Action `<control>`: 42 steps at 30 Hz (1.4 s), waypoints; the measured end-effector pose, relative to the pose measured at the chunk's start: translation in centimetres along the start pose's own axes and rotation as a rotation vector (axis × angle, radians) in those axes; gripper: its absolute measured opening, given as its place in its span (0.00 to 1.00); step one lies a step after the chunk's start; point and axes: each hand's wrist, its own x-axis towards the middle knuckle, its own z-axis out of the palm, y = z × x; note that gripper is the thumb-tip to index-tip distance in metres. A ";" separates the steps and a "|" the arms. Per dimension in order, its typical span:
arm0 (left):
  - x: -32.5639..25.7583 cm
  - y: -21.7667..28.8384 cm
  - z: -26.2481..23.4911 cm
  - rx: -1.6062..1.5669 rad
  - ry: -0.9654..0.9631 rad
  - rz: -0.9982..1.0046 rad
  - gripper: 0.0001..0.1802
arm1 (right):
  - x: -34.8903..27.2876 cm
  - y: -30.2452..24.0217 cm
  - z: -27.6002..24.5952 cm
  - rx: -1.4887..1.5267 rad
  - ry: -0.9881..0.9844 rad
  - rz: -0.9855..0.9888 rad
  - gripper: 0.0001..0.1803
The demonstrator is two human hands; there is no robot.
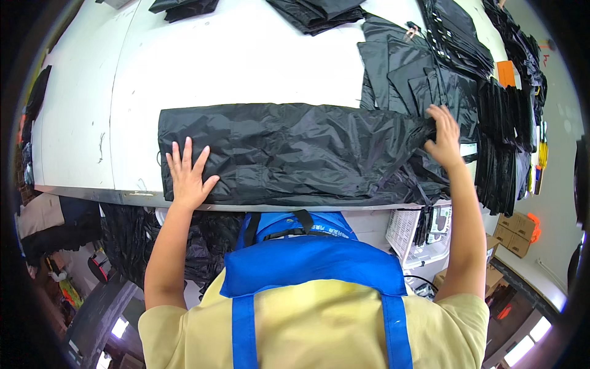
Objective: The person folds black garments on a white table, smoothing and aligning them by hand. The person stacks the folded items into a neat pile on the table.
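A long piece of thin, shiny black fabric (295,154) lies folded along the front of the white table, wrinkled toward its right end. My left hand (188,178) rests flat on its left end with the fingers spread. At the far right corner, my right hand (447,136) has its fingers and thumb curled round a gathered part of the fabric. Loose folds and a strap-like strip hang together below that hand, close to the table edge. Just beyond it, flat black fabric pieces (399,71) overlap one another, partly under the long piece.
Stacks of black fabric (458,37) fill the far right of the white table (233,67), with more folded black pieces (316,12) at the back. An orange box (506,74) stands among them. Below the front edge are a white plastic basket (402,237) and hanging black material (129,240).
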 end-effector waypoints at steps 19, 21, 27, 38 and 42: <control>2.0 0.6 0.7 -0.031 -0.036 0.084 0.38 | -2.3 -18.5 7.5 0.120 -0.404 -0.073 0.36; 1.8 -0.4 -0.2 -0.092 -0.111 0.072 0.30 | -3.3 -18.1 8.7 0.124 -0.400 -0.057 0.34; -0.2 -3.3 0.1 -0.407 0.041 -0.726 0.39 | 0.7 -21.9 6.5 0.775 -0.148 0.161 0.34; 6.5 3.4 -14.5 -1.774 -0.152 -0.370 0.48 | 6.5 -34.0 11.5 2.218 -0.061 0.836 0.39; 12.7 15.9 -14.0 -1.032 -0.341 0.060 0.52 | 5.2 -29.5 10.9 2.352 0.172 0.721 0.39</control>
